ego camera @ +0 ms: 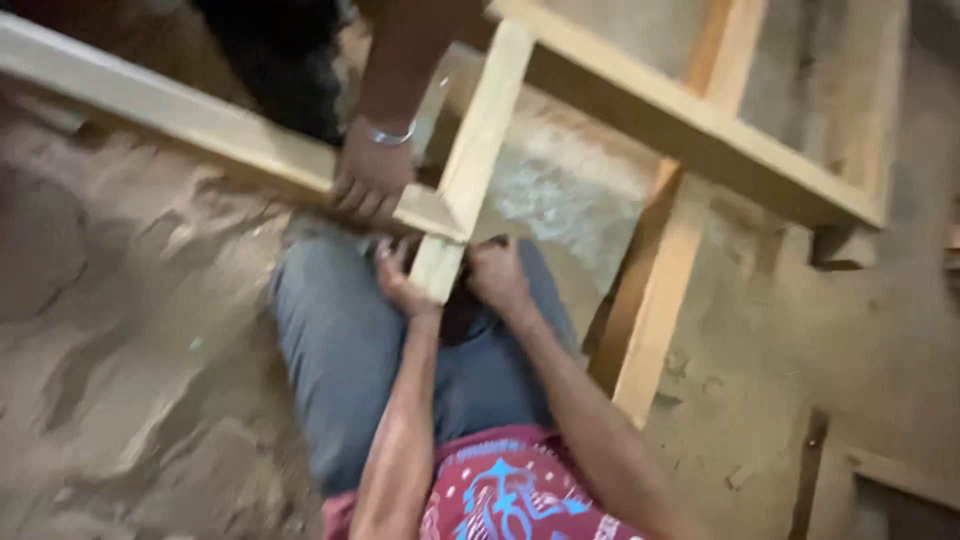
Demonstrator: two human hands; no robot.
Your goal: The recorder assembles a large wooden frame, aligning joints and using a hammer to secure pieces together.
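Observation:
A pale wooden frame of joined beams (640, 110) lies across the sandy floor in front of me. One upright beam (470, 170) of it ends above my lap. My left hand (400, 280) presses against the left side of that beam's lower end. My right hand (497, 275) grips its right side; the fingers of both are partly hidden by the wood. Another person's hand (372, 175), with a metal bracelet at the wrist, rests on the long left beam (190, 125) next to the joint.
Loose sand (130, 350) covers the floor on the left. Another beam (655, 300) slants down on the right. More timber (880, 470) lies at the lower right. The other person's dark-clothed legs (280, 60) stand at the top.

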